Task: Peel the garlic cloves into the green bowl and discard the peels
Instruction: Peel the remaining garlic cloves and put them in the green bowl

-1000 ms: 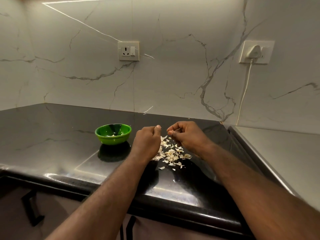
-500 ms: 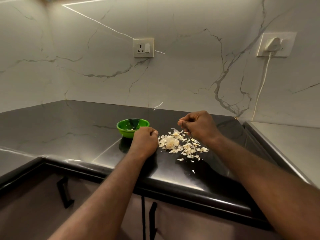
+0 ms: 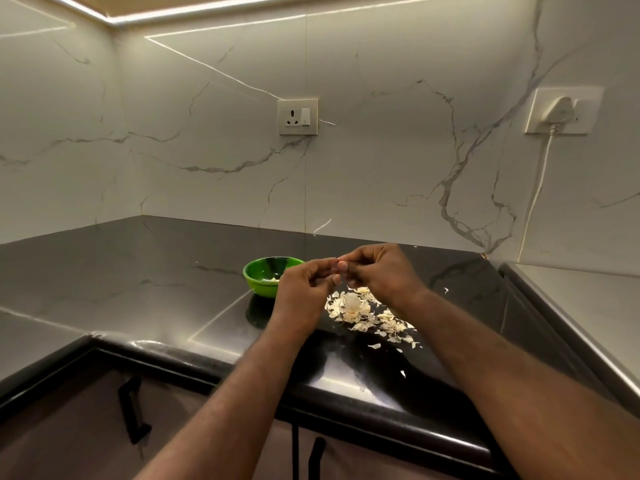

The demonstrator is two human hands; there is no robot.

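Bowl (image 3: 258, 284): pale bits (image 3: 273, 279) inside (left hand (image 3: 304, 289), right hand (image 3: 381, 271) pinch garlic (image 3: 334, 269)).

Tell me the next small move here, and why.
Probably pull the skin off: left hand and right hand pinch something small, likely a clove, mostly hidden, fingertip to fingertip above the peels on the counter. The green bowl sits close by.

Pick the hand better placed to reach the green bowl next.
Left, likely. The left hand sits right beside the green bowl, overlapping its rim in view. The right hand is farther, above the garlic peels, and would have to cross the left. Both pinch a small piece I cannot identify.
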